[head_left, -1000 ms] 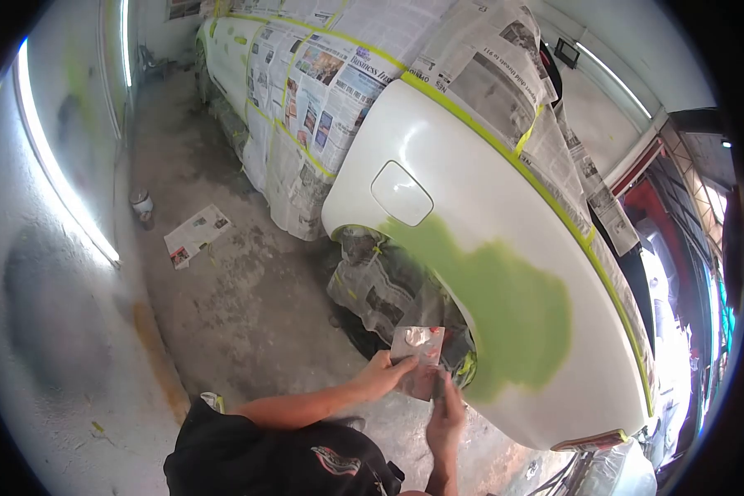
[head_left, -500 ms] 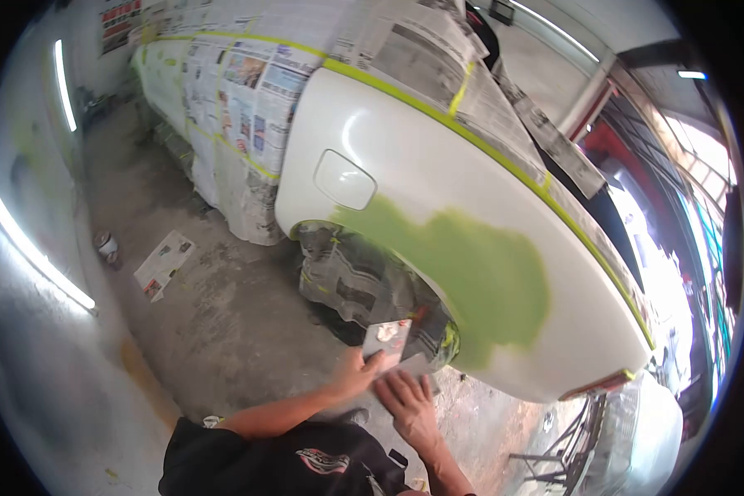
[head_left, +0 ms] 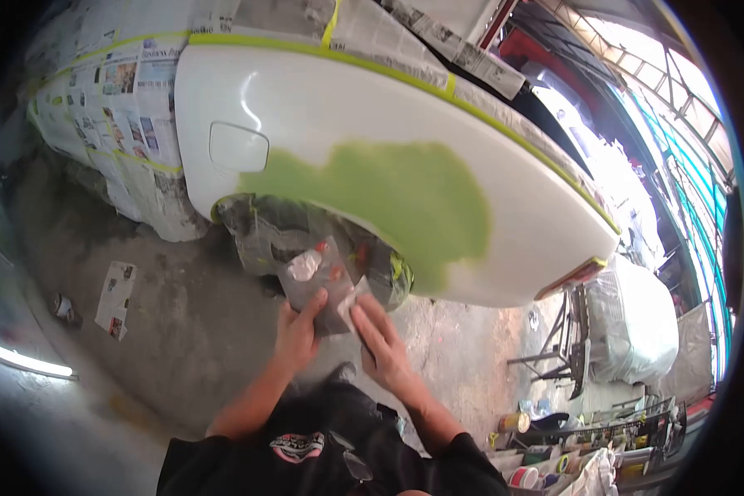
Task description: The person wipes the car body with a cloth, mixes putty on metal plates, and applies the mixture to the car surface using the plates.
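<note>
My left hand (head_left: 296,332) grips the lower edge of a flat grey metal plate (head_left: 314,281) that carries a blob of pale putty and small red smears. My right hand (head_left: 379,341) holds a small spreader against the plate's right side; most of the blade is hidden by my fingers. Both hands are just below the wheel arch of a white car panel (head_left: 347,99), which has a large green primer patch (head_left: 397,202) and a square fuel flap (head_left: 238,147). The wheel (head_left: 264,236) is wrapped in newspaper.
Newspaper and green tape mask the car's windows and door (head_left: 116,107). A loose newspaper sheet (head_left: 116,298) and a small can (head_left: 64,307) lie on the concrete floor at left. A metal stand (head_left: 566,347) and several tins (head_left: 537,463) stand at right.
My view has swung to the right and down, bringing the tins and stand into sight. Both hands have come closer together on the plate, my right hand now pressing the spreader against it.
</note>
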Demonstrator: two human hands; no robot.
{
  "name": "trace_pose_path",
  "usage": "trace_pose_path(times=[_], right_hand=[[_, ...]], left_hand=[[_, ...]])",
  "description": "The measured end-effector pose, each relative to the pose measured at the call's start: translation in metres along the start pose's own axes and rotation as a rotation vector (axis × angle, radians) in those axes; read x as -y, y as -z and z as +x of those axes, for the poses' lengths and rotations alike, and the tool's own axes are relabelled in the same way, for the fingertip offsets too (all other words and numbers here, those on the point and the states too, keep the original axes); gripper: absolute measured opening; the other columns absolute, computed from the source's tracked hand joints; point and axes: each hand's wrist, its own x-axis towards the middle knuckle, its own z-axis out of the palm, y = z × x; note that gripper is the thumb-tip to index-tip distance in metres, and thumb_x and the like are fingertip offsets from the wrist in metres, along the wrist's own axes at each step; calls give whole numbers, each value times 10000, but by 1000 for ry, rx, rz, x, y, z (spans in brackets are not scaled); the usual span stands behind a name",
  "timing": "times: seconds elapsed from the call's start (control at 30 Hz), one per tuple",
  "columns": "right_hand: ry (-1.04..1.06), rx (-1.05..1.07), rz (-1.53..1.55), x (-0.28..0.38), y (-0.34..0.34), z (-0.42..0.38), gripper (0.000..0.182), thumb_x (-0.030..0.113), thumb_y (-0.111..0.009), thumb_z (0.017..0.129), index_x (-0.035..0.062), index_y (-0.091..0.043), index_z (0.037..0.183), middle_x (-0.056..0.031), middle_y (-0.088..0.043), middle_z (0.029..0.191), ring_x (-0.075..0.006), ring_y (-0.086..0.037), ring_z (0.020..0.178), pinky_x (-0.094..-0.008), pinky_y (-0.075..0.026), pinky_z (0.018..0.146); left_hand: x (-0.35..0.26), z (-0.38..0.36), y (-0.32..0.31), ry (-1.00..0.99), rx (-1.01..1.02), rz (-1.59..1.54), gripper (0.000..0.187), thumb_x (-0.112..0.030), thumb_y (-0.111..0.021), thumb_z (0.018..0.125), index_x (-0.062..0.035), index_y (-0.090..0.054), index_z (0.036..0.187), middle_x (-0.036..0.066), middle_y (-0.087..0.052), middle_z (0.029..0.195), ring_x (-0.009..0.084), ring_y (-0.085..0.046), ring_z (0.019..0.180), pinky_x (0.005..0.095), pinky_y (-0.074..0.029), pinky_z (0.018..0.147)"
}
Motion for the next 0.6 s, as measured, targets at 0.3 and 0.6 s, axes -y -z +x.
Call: trace_pose_path(times=[0.3, 0.6], right_hand=[[-138, 40, -461, -28, 18, -5, 579, -20, -530, 838, 91, -529, 1406, -170, -503, 1431, -364, -471, 1346, -597, -332, 1103], [-15, 125, -618, -8, 11, 0, 611, 22, -558, 797, 109, -537, 1401, -154, -492, 1430, -373, -457, 1355, -653, -266, 1124]], left_hand=[[15, 12, 37, -148, -14, 346, 210, -132, -614, 995, 21, -674, 1126, 13, -694, 1007, 71, -633, 906, 258, -507, 766], [10, 4, 23, -163, -40, 574, 230, -170, -611, 1007, 38, -710, 1001, -46, -665, 889, 17, -544, 808, 213, -449, 684]])
